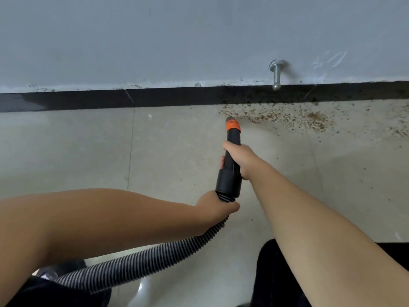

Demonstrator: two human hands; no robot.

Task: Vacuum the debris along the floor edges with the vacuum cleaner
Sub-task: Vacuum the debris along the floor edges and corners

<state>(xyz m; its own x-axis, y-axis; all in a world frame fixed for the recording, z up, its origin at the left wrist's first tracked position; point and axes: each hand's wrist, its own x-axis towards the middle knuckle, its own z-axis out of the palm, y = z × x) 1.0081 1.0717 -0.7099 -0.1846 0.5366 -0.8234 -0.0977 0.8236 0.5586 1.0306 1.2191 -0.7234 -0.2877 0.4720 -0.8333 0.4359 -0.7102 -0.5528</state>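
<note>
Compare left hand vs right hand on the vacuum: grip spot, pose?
The left hand grips the ribbed hose just below the black cuff; the right hand grips the rigid black nozzle tube further forward, nearer the orange tip. The left forearm comes in across the frame from the left; the right arm stretches forward toward the debris by the black baseboard. Both wrap around the vacuum.

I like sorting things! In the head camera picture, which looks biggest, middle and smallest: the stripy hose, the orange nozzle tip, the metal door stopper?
1. stripy hose, though it lies nearest the camera
2. metal door stopper
3. orange nozzle tip, close to the stopper in size, so unsure
</note>
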